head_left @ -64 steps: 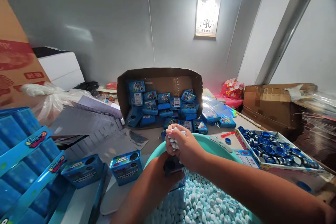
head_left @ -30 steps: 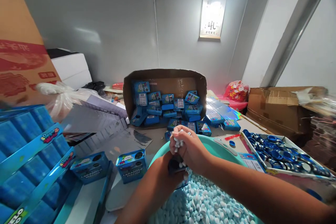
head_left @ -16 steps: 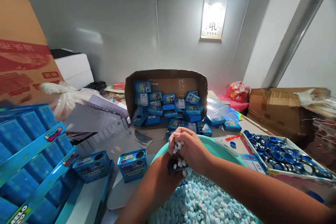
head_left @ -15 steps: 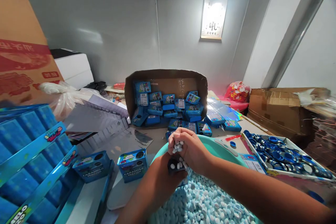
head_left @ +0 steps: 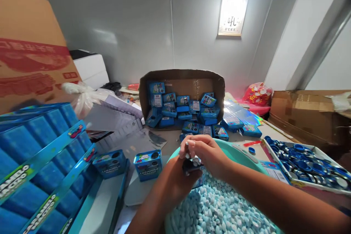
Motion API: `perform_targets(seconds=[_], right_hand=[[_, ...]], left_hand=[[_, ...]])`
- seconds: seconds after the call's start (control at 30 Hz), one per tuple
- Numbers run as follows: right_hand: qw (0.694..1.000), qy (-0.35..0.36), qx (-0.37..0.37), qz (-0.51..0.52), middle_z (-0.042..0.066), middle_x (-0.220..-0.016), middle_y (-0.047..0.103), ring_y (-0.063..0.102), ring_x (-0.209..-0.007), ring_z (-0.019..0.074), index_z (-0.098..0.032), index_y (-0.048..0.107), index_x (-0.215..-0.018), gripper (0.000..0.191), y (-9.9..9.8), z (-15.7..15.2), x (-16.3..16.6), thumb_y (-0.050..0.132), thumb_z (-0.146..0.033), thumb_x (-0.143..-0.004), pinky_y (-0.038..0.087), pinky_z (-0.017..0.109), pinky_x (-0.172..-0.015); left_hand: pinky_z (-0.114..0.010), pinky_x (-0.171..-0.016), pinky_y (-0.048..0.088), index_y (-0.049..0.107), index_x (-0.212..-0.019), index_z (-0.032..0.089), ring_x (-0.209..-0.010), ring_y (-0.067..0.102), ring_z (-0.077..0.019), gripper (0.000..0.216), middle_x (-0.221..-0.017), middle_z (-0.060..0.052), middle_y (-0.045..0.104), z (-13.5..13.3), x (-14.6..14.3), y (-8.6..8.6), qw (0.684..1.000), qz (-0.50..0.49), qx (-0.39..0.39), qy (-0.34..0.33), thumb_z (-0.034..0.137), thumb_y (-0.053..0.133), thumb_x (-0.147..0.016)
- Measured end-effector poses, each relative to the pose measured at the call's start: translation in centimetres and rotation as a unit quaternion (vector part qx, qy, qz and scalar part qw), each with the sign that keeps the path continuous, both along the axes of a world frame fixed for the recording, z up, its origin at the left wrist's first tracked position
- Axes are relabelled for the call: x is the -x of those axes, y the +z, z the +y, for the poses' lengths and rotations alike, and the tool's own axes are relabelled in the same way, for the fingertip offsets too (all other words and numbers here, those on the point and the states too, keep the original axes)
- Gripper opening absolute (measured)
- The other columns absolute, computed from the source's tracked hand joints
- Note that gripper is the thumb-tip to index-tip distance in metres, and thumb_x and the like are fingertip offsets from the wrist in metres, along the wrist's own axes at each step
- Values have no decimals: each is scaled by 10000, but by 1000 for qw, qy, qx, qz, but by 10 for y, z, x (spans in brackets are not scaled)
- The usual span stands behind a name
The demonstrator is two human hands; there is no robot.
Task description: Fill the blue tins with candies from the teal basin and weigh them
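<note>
My left hand is wrapped round a small blue candy box, its dark round opening turned up. Most of that box is hidden by my fingers and wrist. Just above the opening, my right hand is closed round a few white candies, and more candies lie at the opening. Under both hands stands a turquoise basin full of pale blue and white candies. To the left, an upright blue candy box with an open round hole on top stands on the table.
A cardboard box on its side holds several blue boxes, with more before it. At right, a tray contains blue-rimmed caps. Filled blue display trays are stacked at left. A red strip and a blue cap lie behind the basin.
Fewer candies show in my right hand, which stays over the held box's opening. The whole view has shifted, so the surroundings appear farther right.
</note>
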State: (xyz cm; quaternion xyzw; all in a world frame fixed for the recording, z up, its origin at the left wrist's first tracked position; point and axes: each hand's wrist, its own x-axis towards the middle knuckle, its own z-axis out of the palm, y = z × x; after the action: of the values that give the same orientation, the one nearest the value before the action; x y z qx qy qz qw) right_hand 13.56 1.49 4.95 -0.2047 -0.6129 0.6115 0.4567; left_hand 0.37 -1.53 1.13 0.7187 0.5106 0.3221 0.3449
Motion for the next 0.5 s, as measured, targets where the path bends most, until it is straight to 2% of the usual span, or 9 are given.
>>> perform_targets(seconds=[0.17,0.27,0.33,0.43,0.47,0.5], right_hand=[[984,-38,-135,-111,46,-776,625,571,-750,175,-200,599,-558,411,2,-3,-4,575,-417,-906,427,297,-680],[951,-67,-226,-202,53,-827,620,570,-771,177,-203,646,-644,347,4,-1,-8,558,-367,-937,436,308,-705],[919,-83,-271,-274,43,-779,600,554,-726,169,-205,625,-645,314,6,2,-12,576,-341,-923,425,302,-665],[880,-68,-279,-379,29,-695,605,532,-637,146,-214,631,-669,294,6,10,-22,547,-326,-928,399,291,-591],[871,-50,-270,-408,32,-678,624,534,-617,139,-217,656,-679,283,5,12,-25,549,-313,-923,390,289,-573],[870,-67,-256,-417,33,-641,632,531,-585,129,-215,669,-649,264,2,15,-28,599,-301,-889,380,287,-555]], left_hand=[[-276,-687,508,658,-1053,225,-898,701,-222,241,-985,-31,748,-2,0,-1,1000,0,-12,-5,268,605,-822],[-289,-684,509,661,-1083,205,-899,706,-246,285,-986,-66,749,-7,1,1,999,25,-22,7,319,615,-826],[-309,-737,512,652,-1100,196,-938,698,-265,323,-1008,-91,741,-9,1,1,997,54,-41,32,331,634,-808],[-338,-785,509,627,-1122,205,-970,687,-285,352,-1026,-101,728,-11,2,-2,991,92,-41,87,346,634,-799],[-346,-781,511,618,-1122,208,-962,687,-290,352,-1020,-100,726,-11,2,-3,989,100,-37,98,361,626,-805],[-355,-772,513,611,-1121,210,-948,689,-296,352,-1008,-99,725,-11,2,-4,988,107,-33,105,375,621,-809]])
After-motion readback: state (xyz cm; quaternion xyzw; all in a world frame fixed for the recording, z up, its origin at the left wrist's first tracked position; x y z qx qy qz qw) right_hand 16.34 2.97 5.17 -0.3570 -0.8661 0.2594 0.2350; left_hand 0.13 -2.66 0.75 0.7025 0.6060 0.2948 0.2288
